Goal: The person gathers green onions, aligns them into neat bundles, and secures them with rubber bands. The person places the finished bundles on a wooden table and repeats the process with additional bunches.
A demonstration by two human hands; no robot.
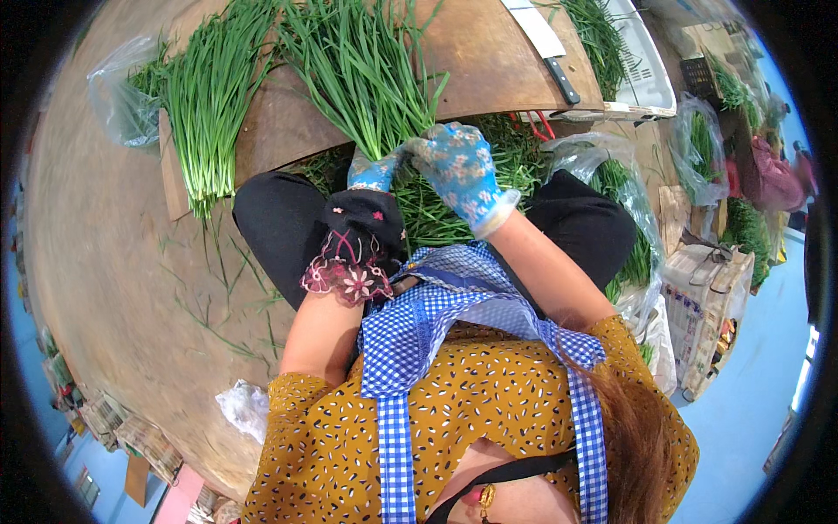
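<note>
Nearest to my view is the blue gingham apron, and past it loose green leaves heap in the lap between the knees. Both hands meet just above them, in blue flowered gloves. The left hand, below a black embroidered cuff, appears to grasp the base of a bunch of garlic chives. The right hand curls its fingers against the same base; I cannot tell whether it pinches stems or merely steadies them. The bunch fans away from the hands over the wooden board.

For good handling, I'd favour a snug grip low on the stems, firm enough to keep them aligned without bruising, with the right fingertips free to level the ends and pick out strays.

To the left, a second bunch lies with its pale ends lined up, a handy guide for evenness. Farther out, a black-handled knife rests on the board; I'd keep both wrists clear of it. Beyond stands a white tray holding more greens.
</note>
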